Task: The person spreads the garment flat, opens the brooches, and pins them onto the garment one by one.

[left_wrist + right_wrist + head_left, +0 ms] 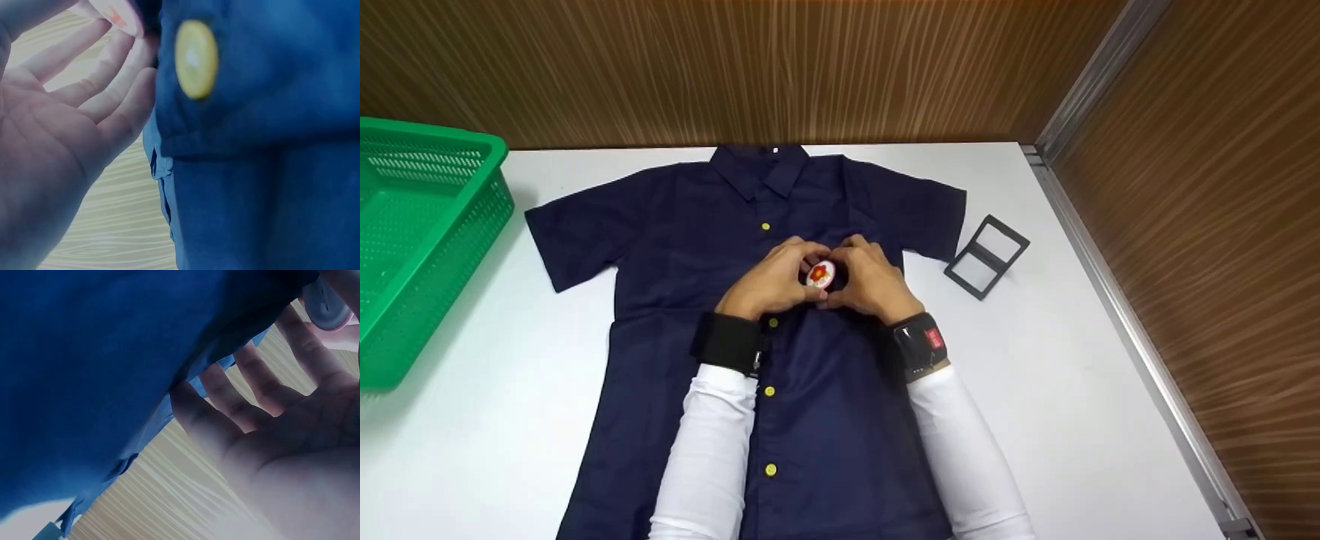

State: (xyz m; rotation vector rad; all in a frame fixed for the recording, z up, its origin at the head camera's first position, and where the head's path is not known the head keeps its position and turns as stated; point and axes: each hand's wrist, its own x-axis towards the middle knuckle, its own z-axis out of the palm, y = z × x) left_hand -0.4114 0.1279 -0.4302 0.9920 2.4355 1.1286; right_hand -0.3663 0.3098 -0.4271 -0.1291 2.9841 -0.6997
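A navy short-sleeved button-up shirt [675,255] lies spread on a white table, collar at the far end. Over its chest, right of the button line, both hands meet around a small oval pin badge [820,274] with a red flower on white. The left hand [772,283] grips it from the left, thumb below and fingers above. From the right, the right hand [874,281] curves its thumb and index finger to the badge's edge. In the right wrist view the badge's grey back [326,308] shows beside the fingers. A yellow button [196,59] fills the left wrist view's top.
A green perforated basket [472,225] stands at the table's left. Right of the shirt's sleeve lies an open black two-pane case [990,259]. Wood-patterned panels [780,67] rise behind and at the right, with a metal rail [1140,337] along the right edge.
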